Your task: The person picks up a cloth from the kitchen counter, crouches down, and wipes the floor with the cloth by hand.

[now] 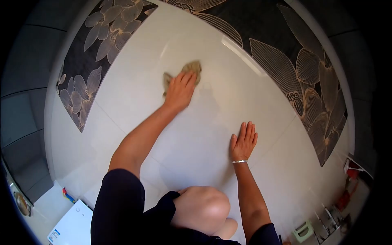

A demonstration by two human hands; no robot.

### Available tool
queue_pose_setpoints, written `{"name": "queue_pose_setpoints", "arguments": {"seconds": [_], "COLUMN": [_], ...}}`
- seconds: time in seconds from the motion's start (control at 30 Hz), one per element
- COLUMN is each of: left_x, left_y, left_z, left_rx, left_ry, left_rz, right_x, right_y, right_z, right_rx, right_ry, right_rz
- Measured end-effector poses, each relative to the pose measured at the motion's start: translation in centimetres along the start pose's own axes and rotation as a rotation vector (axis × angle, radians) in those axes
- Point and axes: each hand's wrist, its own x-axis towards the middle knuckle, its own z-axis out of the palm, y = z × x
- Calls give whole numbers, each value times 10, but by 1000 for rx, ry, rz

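Observation:
My left hand (pixel 181 90) is closed on a brownish cleaning cloth (pixel 192 67), pressing it against a glossy white tiled surface (pixel 192 134). Part of the crumpled cloth sticks out past the fingertips and to the left of the hand. Lower and to the right, my right hand (pixel 244 142) lies flat on the same surface, fingers stretched out and holding nothing. A silver bracelet (pixel 239 161) circles that wrist.
Dark floral panels (pixel 281 57) border the white tiles at the upper left and upper right. A white appliance with a label (pixel 71 224) stands at the lower left. A pale green object (pixel 303 232) and other small items sit at the lower right. My bent knee (pixel 204 206) shows below.

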Motion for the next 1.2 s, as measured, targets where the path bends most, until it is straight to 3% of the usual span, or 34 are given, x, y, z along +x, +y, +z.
{"name": "queue_pose_setpoints", "arguments": {"seconds": [0.03,0.1,0.17,0.33,0.47,0.53,0.57,0.63,0.73,0.8,0.87,1.0,1.07,1.17,1.2], "left_x": [-5,-9,5,98,153,165,162,139,124,134,145,169,167,127,133], "left_y": [-2,-10,-47,-126,-129,-107,-84,-47,-45,-69,-111,-121,-95,-85,-91], "left_z": [-10,-30,-19,-11,17,24,21,15,2,-3,9,1,-13,-1,-2], "left_rx": [3,61,237,246,286,205,21,76,108,218,330,309,340,279,279], "left_ry": [5,-212,-70,109,210,256,223,241,194,22,275,188,-86,232,237], "left_rz": [4,-57,-181,-347,-263,-59,-93,43,39,-104,-94,-181,-253,-40,-37], "right_x": [0,-1,-1,-1,0,-2,-3,2,-2,-2,-2,-1,-2,0,-1], "right_y": [0,1,1,4,4,5,3,3,4,5,5,3,7,4,5], "right_z": [0,2,3,6,8,5,4,2,5,5,4,4,9,6,7], "right_rx": [2,2,-3,-12,-14,-13,-6,-2,-5,4,-1,-5,-10,-1,-2], "right_ry": [6,9,21,51,67,64,50,52,67,72,77,79,73,76,71], "right_rz": [0,-4,-15,-38,-51,-44,-33,-42,-50,-55,-60,-58,-52,-50,-51]}}
